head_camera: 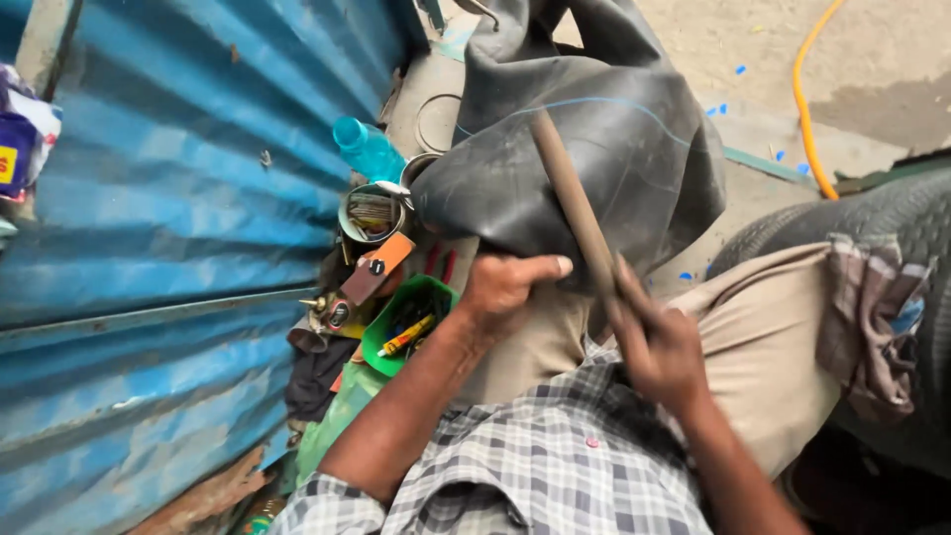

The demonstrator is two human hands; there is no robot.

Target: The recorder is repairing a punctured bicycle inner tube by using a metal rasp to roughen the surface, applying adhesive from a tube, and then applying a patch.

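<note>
While the black rubber inner tube (634, 149) lay draped over the lap, the left hand (505, 287) pressed its lower edge, fingers curled together, thumb stretched flat along the rubber. Right hand (659, 347) closed round the lower end of a brown wooden rod (575, 203), slightly blurred. Rod's long axis ran up and leftward across the tube, just beside the left thumb. Green tray (381, 332) of small tools sat left, against blue corrugated sheeting (168, 198)
</note>
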